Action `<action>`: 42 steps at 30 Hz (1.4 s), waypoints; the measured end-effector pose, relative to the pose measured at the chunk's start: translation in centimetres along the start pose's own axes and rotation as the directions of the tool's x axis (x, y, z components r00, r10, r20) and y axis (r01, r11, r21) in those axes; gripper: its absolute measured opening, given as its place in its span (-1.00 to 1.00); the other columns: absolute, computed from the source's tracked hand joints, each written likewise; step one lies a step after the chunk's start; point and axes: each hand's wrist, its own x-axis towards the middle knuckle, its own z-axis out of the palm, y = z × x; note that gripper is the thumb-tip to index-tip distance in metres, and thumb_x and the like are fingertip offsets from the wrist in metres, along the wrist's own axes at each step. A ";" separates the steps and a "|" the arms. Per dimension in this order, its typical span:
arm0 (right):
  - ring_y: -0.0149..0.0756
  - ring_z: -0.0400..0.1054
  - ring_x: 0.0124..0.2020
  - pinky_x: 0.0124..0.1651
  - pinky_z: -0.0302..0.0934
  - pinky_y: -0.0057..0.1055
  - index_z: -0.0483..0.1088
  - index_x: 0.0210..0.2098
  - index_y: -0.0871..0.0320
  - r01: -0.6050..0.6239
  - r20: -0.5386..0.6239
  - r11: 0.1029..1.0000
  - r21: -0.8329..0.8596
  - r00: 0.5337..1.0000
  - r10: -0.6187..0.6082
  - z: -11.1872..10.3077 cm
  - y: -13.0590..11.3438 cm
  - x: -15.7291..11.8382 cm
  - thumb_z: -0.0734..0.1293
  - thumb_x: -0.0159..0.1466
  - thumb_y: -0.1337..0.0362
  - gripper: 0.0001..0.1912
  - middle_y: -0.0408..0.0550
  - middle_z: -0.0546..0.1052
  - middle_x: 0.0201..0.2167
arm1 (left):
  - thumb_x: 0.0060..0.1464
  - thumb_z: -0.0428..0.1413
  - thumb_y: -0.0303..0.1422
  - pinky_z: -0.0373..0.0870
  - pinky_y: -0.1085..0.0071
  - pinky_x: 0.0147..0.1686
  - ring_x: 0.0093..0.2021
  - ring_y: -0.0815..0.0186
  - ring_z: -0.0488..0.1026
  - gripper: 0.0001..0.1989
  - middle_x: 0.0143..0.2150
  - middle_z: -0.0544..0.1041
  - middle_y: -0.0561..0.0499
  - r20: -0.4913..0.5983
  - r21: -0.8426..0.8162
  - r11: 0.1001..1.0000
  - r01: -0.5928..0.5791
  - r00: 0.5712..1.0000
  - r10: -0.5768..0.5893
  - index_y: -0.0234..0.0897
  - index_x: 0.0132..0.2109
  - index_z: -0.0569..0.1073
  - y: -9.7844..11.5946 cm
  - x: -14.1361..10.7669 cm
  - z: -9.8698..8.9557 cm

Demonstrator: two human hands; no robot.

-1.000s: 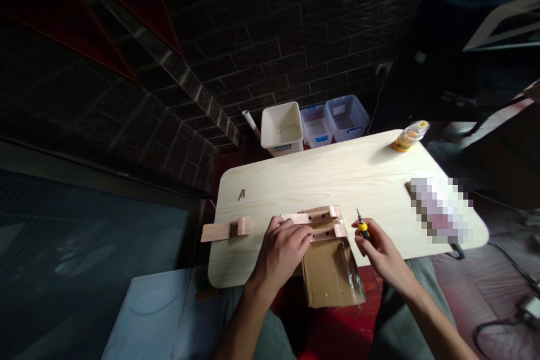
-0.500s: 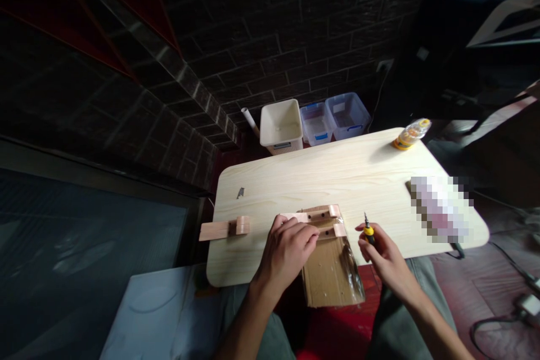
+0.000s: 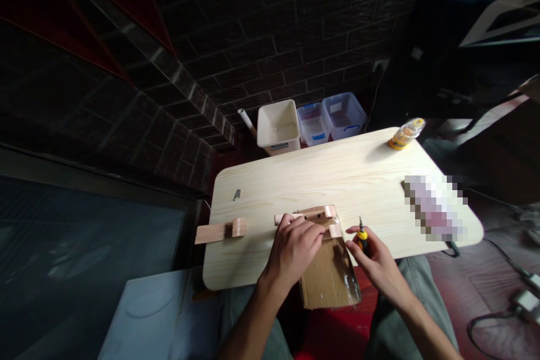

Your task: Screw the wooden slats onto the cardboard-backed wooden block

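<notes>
Two pale wooden pieces lie side by side on a cardboard sheet that hangs over the table's near edge. The far wooden piece shows dark holes near its raised end block. My left hand is closed over the near wooden piece, its fingertips close to the end block; the hand hides most of that piece. Just right of the pieces, my right hand grips a yellow-and-black screwdriver, its tip pointing up and away from me. Whether a screw sits under my left fingertips cannot be seen.
A third wooden piece juts past the table's left edge. Several screws lie behind it. A clear bottle with yellow parts stands at the back right, near a blurred-out object. Plastic bins stand beyond the table.
My right hand has moved slightly left with the screwdriver, closer to the wooden pieces. My left fingertips have slid a little right toward the end block. The whole view has shifted slightly.
</notes>
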 end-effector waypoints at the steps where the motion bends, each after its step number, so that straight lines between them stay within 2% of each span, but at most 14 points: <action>1: -0.27 0.33 -0.35 -0.24 0.28 -0.38 0.37 -0.02 0.08 0.000 0.003 1.000 0.004 1.000 0.000 0.0 0.0 0.0 0.33 0.30 -0.07 -0.59 -0.14 0.41 -0.39 | 0.25 0.09 -0.47 0.20 0.21 -0.07 -0.24 0.28 0.48 -0.86 -0.29 0.62 0.06 0.000 0.002 1.000 -0.004 1.000 0.004 -0.18 -0.24 0.52 0.0 0.1 0.1; 15: -0.24 0.32 -0.33 -0.24 0.30 -0.36 0.40 -0.03 0.07 0.010 -0.048 1.000 -0.028 0.999 -0.012 -0.4 0.3 -0.2 0.33 0.29 -0.07 -0.60 -0.08 0.44 -0.33 | 0.23 0.10 -0.48 0.21 0.19 -0.08 -0.25 0.26 0.47 -0.86 -0.30 0.62 0.04 0.015 0.020 1.000 -0.016 1.000 0.016 -0.19 -0.25 0.52 -0.2 0.2 0.5; 27: -0.23 0.32 -0.31 -0.23 0.30 -0.36 0.39 -0.05 0.08 0.003 -0.036 1.000 -0.026 0.999 -0.004 -0.3 0.4 -0.3 0.33 0.30 -0.06 -0.61 -0.07 0.43 -0.33 | 0.21 0.11 -0.49 0.23 0.19 -0.06 -0.29 0.28 0.46 -0.86 -0.34 0.61 0.05 0.004 0.010 1.000 -0.025 1.000 0.025 -0.20 -0.30 0.51 -0.3 0.2 0.8; 35: -0.22 0.33 -0.27 -0.18 0.27 -0.35 0.38 -0.05 0.07 0.001 -0.027 1.000 -0.028 1.000 -0.002 -0.3 0.3 -0.4 0.32 0.32 -0.02 -0.65 -0.07 0.44 -0.29 | 0.17 0.13 -0.51 0.24 0.20 -0.06 -0.33 0.30 0.45 -0.85 -0.38 0.61 0.08 -0.009 -0.020 1.000 0.010 1.000 -0.010 -0.19 -0.35 0.51 -0.3 0.1 1.4; 42: -0.22 0.34 -0.25 -0.14 0.27 -0.36 0.38 -0.05 0.06 -0.010 -0.028 1.000 -0.024 1.000 0.010 -0.3 0.4 -0.3 0.31 0.33 -0.02 -0.67 -0.08 0.43 -0.28 | 0.10 0.17 -0.53 0.24 0.25 -0.14 -0.34 0.30 0.44 -0.85 -0.41 0.58 0.08 -0.017 -0.027 0.999 0.033 0.999 -0.033 -0.20 -0.39 0.50 -0.7 0.2 1.9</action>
